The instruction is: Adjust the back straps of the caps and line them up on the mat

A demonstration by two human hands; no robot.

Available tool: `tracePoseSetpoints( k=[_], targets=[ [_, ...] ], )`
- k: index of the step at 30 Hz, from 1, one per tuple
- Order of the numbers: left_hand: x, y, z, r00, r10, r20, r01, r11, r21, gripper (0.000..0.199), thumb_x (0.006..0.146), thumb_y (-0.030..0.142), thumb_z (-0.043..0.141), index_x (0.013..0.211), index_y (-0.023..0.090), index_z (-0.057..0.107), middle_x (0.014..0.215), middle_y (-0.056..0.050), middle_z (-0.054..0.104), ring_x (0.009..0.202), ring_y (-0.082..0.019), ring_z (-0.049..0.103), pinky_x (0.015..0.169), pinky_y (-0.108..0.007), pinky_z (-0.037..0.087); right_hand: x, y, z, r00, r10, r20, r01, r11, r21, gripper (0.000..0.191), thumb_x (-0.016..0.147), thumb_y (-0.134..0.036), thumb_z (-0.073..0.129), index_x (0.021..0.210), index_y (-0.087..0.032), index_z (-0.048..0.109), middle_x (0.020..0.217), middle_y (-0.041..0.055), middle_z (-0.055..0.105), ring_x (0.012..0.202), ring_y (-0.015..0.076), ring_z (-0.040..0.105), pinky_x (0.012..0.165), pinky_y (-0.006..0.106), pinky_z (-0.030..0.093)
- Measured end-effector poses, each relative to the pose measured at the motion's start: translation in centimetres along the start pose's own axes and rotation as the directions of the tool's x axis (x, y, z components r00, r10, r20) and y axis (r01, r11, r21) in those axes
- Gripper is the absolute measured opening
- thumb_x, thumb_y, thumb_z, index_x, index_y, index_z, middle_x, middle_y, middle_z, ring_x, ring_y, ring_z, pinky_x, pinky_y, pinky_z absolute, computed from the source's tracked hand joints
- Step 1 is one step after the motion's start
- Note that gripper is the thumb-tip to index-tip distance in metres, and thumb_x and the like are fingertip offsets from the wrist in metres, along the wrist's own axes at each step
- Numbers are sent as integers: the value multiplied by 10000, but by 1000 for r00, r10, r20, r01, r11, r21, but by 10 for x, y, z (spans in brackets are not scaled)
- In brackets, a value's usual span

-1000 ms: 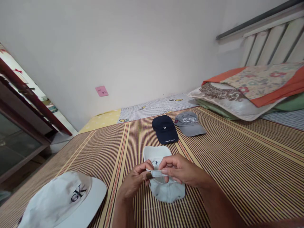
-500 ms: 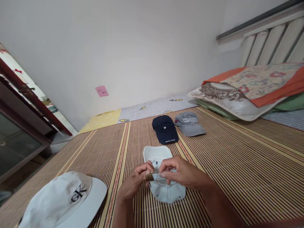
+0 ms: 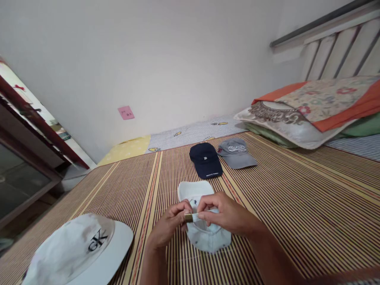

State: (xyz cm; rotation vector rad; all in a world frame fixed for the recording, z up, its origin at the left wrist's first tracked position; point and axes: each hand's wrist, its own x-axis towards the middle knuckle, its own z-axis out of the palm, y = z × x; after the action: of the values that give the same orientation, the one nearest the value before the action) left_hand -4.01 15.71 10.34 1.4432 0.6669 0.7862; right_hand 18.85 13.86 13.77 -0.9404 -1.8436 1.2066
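Observation:
A pale, light-coloured baseball cap [image 3: 209, 240] lies on the striped mat, brim pointing away from me. My left hand [image 3: 172, 221] pinches the metal buckle [image 3: 188, 217] at the left part of its back strap. Close beside it, my right hand [image 3: 221, 211] has thumb and fingers closed on the strap's fabric [image 3: 196, 217]. The strap is lifted above the crown, and my fingers hide part of it. Beyond the brim sit a navy cap [image 3: 204, 160] and a grey cap [image 3: 237, 152], side by side.
A large white cap [image 3: 74, 245] with black letters rests at the near left. Pillows [image 3: 285, 122] under an orange-edged floral cloth [image 3: 326, 99] are piled at the right, on the bed mat [image 3: 118, 198]. A pink note [image 3: 126, 113] hangs on the wall.
The brass buckle has turned to show more of its face between my fingers. Both hands stay on the strap; the caps remain in place, with the view shifting slightly.

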Motion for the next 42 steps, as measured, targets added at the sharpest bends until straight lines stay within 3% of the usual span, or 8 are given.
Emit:
tracePoseSetpoints(
  k=[10, 16, 23, 29, 37, 42],
  targets=[
    [7, -5, 8, 989, 16, -144, -22, 999, -40, 402, 920, 525, 679, 753, 175, 572, 629, 55, 428, 534, -86, 334, 517, -235, 243, 7, 8, 3, 994, 1, -112, 10, 995, 97, 96, 845, -208, 668, 752, -193, 689, 666, -4, 738, 669, 146, 635, 684, 273, 446],
    [5, -1, 9, 995, 7, -99, -12, 999, -53, 451, 894, 565, 695, 722, 172, 556, 623, 58, 414, 519, -75, 293, 501, -235, 227, 6, 9, 2, 1000, -9, -14, 10, 997, 79, 108, 860, -205, 663, 756, -198, 692, 678, -13, 728, 678, 145, 628, 661, 270, 435],
    [4, 0, 10, 997, -11, -78, 6, 998, -65, 431, 911, 556, 682, 754, 168, 580, 638, 53, 425, 532, -77, 308, 509, -226, 244, 10, 8, 2, 993, -57, -105, 65, 995, 71, 92, 846, -180, 671, 763, -198, 706, 698, -19, 725, 708, 141, 640, 701, 265, 446],
    [4, -3, 10, 997, 13, -77, -22, 993, -118, 423, 900, 543, 702, 750, 170, 568, 636, 57, 427, 522, -71, 285, 502, -218, 246, 9, 9, 4, 1000, -13, 17, 10, 986, 164, 66, 856, -182, 670, 815, -198, 719, 739, -5, 756, 739, 148, 663, 693, 256, 462],
    [3, -3, 10, 998, 20, -53, -22, 999, -46, 341, 947, 488, 652, 831, 172, 595, 743, 20, 497, 614, -96, 406, 588, -221, 341, 9, 9, 8, 997, 39, -68, -31, 993, 118, 108, 844, -140, 651, 772, -187, 717, 709, 5, 762, 662, 138, 649, 642, 246, 439],
    [0, 1, 10, 1000, -10, -30, 10, 1000, 2, 270, 954, 416, 653, 857, 169, 603, 788, 4, 526, 658, -107, 439, 630, -233, 363, 8, 7, 5, 999, 38, -4, -37, 990, 133, 87, 854, -157, 656, 788, -187, 705, 725, -6, 732, 618, 109, 588, 592, 228, 408]
  ],
)
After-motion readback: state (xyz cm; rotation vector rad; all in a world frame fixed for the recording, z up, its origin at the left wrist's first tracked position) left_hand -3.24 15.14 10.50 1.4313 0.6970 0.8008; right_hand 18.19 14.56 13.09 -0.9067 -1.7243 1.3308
